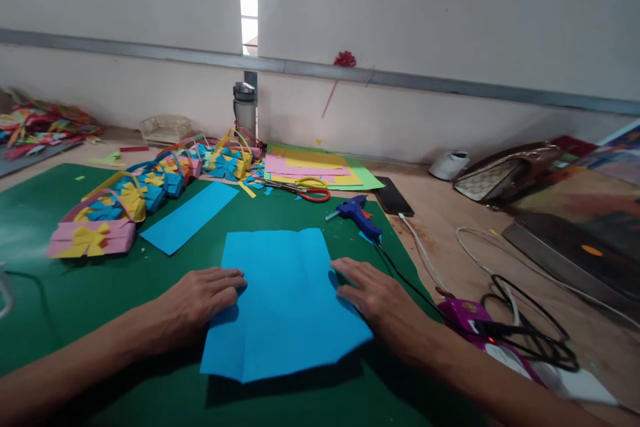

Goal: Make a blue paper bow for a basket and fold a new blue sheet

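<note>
A sheet of blue paper (285,300) with straight crease lines lies in front of me on a green cutting mat (165,307). Its near edge is lifted a little and casts a shadow. My left hand (203,297) rests at the sheet's left side, fingers stretched out and their tips on the paper. At the right side my right hand (367,290) touches the edge, with fingers and thumb apart. A narrower blue paper strip (190,217) lies flat beyond my left hand. Past the sheet's far right corner is a blue glue gun (359,217).
Small paper baskets with bows (95,237) line the mat's far left. Scissors (313,193) lie before stacked coloured paper (310,167). A bottle (245,113) stands behind. To the right are a phone (394,196), cables (537,327) and a purple power strip (465,313).
</note>
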Motion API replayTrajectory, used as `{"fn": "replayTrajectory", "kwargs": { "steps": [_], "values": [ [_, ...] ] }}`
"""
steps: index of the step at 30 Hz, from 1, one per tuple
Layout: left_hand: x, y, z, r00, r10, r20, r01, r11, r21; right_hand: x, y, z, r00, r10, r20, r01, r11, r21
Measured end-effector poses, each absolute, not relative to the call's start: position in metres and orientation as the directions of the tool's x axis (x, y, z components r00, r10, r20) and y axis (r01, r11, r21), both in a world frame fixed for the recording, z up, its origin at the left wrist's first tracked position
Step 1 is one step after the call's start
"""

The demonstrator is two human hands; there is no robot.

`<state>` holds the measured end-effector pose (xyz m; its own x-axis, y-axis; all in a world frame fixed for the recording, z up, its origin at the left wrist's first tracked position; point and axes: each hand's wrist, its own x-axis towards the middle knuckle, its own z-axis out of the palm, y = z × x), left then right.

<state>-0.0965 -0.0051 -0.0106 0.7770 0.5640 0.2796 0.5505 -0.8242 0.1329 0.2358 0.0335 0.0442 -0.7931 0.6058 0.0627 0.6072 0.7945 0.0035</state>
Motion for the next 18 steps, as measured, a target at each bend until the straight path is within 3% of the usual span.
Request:
{"fn": "replayTrajectory", "kwargs": {
  "steps": [4,6,8,10,13,15,18],
  "values": [
    [-0.095,-0.006,-0.010,0.772,0.569,0.283,0.562,-0.819,0.115,0.234,0.037,0.039,-0.865,0.501,-0.005,0.498,0.859,-0.117],
    [-0.094,-0.007,-0.004,0.771,0.556,0.311,0.525,-0.831,0.183,0.234,0.037,0.040,-0.894,0.446,-0.033,0.441,0.866,-0.236],
    [-0.093,-0.009,0.005,0.743,0.586,0.323,0.498,-0.807,0.318,0.233,0.035,0.044,-0.873,0.487,-0.010,0.456,0.810,-0.368],
    [-0.091,-0.012,0.011,0.644,0.709,0.288,0.545,-0.689,0.477,0.230,0.031,0.050,-0.770,0.638,-0.033,0.564,0.655,-0.502],
    [-0.087,-0.015,0.012,0.358,0.928,0.103,0.650,-0.327,0.686,0.224,0.028,0.054,-0.526,0.829,-0.191,0.715,0.309,-0.628],
    [-0.084,-0.013,0.009,0.226,0.973,-0.043,0.638,-0.114,0.762,0.220,0.030,0.053,-0.434,0.860,-0.270,0.729,0.159,-0.665],
    [-0.081,-0.006,0.007,0.228,0.959,-0.169,0.576,0.007,0.817,0.218,0.038,0.049,-0.437,0.828,-0.350,0.682,0.051,-0.730]
  ]
}}
